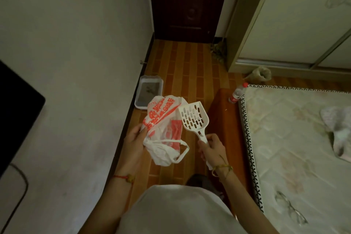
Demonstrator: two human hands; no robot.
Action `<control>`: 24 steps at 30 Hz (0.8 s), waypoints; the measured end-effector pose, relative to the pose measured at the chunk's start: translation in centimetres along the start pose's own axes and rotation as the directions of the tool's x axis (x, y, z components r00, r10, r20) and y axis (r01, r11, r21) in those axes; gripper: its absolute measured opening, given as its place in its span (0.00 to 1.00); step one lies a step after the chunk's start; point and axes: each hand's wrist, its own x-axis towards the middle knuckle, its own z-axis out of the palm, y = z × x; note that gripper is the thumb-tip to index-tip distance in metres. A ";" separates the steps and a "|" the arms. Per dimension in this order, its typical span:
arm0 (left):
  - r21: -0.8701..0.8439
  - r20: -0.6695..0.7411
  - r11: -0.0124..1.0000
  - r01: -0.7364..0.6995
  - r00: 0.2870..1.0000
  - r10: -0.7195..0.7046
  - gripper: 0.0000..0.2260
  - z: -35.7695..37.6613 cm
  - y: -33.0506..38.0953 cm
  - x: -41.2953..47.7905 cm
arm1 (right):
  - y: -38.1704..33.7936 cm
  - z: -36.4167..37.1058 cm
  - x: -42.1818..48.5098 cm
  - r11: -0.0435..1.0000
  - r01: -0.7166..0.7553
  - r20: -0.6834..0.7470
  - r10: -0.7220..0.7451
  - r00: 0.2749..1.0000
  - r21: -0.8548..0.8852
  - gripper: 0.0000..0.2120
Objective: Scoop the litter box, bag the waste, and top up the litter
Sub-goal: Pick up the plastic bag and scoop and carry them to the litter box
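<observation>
Looking down from my head camera, the biggest thing in view is the bed [296, 138] filling the right side, its patterned mattress edged by a dark zigzag trim. Between it and the pale wall on the left runs a narrow strip of brown tiled floor [190, 62] leading to a dark door [190, 2], with a sliding wardrobe [303, 21] beyond the bed.

The litter box [149, 92], a white tray of grey litter with a few darker clumps on top, sits on the floor against the left wall, ahead of me and out of reach from where I stand.

My left hand [134, 136] is closed on one edge of a white plastic bag [163, 129] with red print; the bag hangs crumpled, its handles loose and its mouth not yet opened. My right hand [211, 148] is wrapped firmly round the handle of a white slotted scoop [193, 118], whose pan is empty and points up and forward, just beside the bag.

A sack of what may be fresh litter [261, 74] stands open by the wardrobe, and a small bottle [238, 92] rests at the bed's corner.

I judge nothing has been scooped yet; I am still at the tool-gathering stage. Next I need to step forward, crouch at the tray, and shake the bag's mouth open before sifting out the clumps.
</observation>
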 end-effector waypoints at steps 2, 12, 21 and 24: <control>-0.009 -0.005 1.000 0.006 1.000 -0.006 0.19 1.0 0.7 2.7 | -1.5 -0.1 2.9 1.000 -0.004 0.024 0.004 1.000 -0.011 0.12; -0.098 -0.193 0.995 -0.008 0.981 -0.011 0.08 8.3 4.1 17.0 | -9.1 -1.7 22.4 0.986 0.066 0.180 -0.037 0.983 -0.154 0.13; -0.279 -0.452 0.957 -0.074 0.890 -0.063 0.11 16.0 8.7 26.5 | -17.2 -3.6 37.9 0.954 0.179 0.305 -0.101 0.947 -0.240 0.09; -0.284 -0.489 0.955 -0.087 0.870 -0.066 0.08 17.2 9.9 29.4 | -18.8 -3.4 41.2 0.947 0.204 0.332 -0.114 0.936 -0.248 0.07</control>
